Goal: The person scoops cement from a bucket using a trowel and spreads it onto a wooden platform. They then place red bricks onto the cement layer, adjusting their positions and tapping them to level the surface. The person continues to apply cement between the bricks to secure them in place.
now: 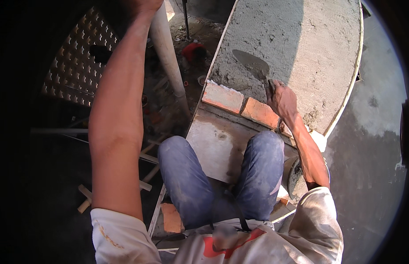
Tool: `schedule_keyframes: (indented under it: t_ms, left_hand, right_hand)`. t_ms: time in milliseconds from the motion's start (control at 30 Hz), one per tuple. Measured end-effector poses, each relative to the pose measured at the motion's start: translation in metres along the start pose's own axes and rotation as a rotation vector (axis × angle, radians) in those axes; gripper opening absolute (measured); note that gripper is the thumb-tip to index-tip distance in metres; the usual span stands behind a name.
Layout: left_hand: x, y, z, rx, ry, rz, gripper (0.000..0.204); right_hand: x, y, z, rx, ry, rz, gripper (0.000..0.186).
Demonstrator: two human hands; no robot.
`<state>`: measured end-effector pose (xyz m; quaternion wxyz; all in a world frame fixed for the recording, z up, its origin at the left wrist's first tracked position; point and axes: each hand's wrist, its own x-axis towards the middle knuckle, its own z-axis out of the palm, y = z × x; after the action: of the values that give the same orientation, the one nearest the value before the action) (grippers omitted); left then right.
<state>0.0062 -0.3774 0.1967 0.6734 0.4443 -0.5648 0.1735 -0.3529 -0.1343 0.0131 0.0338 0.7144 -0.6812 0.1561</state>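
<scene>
My right hand (281, 99) grips a trowel by its handle, the grey blade (250, 61) lying on wet, rough mortar (257, 26) that covers a long slab. Just below the hand, a row of red bricks (220, 96) edges the mortar, with white paste on the nearest left one. My left arm reaches up to the top edge, where my left hand (143, 5) is partly cut off beside a pale pole (169, 57); its fingers are hidden. My knees, in dusty blue trousers, rest on a board (213, 145) below the bricks.
A perforated panel (68, 75), a red object (194, 52) and timber pieces (84, 198) lie lower at left. A loose brick (171, 218) sits by my left leg. A mortar-crusted bucket (297, 178) is by my right knee. A grey surface (376, 185) lies beyond the slab's right edge.
</scene>
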Motion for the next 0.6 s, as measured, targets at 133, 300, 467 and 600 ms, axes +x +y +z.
schedule_keyframes:
  t_ms: [133, 300, 467, 600]
  left_hand:
    - [-0.003, 0.001, 0.001, 0.016, 0.009, -0.081, 0.058]
    - [-0.003, 0.005, 0.0, 0.063, -0.007, -0.064, 0.061]
    - [-0.002, 0.006, -0.001, 0.109, -0.038, -0.072, 0.065]
    - [0.002, -0.002, 0.001, 0.135, -0.027, -0.07, 0.067]
  right_hand:
    - [-0.003, -0.006, 0.006, 0.075, -0.197, 0.065, 0.021]
    - [0.01, -0.021, 0.021, -0.181, -0.281, -0.139, 0.023]
    - [0.007, -0.014, 0.005, -0.088, -0.226, -0.173, 0.023]
    - [0.001, -0.011, -0.014, 0.029, -0.225, -0.067, 0.037]
